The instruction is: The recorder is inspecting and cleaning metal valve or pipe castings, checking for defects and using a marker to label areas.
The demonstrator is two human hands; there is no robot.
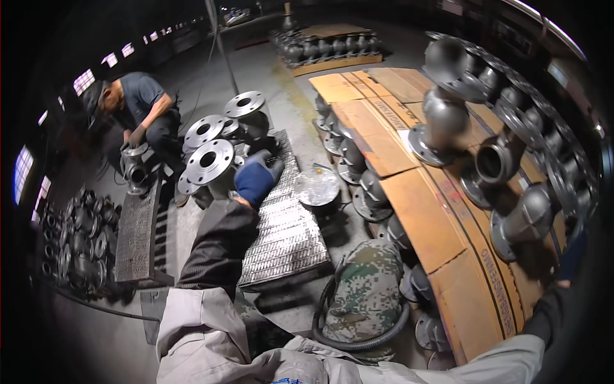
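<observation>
Head view, flanged fittings (210, 175), patterned bench (281, 243), grey floor (256, 72), bright windows (84, 80)

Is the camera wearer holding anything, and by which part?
Can't tell: the left hand is beside a flanged casting, any grip hidden; the right hand is in deep shadow.

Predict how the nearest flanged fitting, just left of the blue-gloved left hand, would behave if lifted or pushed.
The flanged fitting is probably heavy for its size: its flange looks like solid metal. It should stay rigid, showing no bend. Looking shiny, that flange may prove slippery.
</observation>
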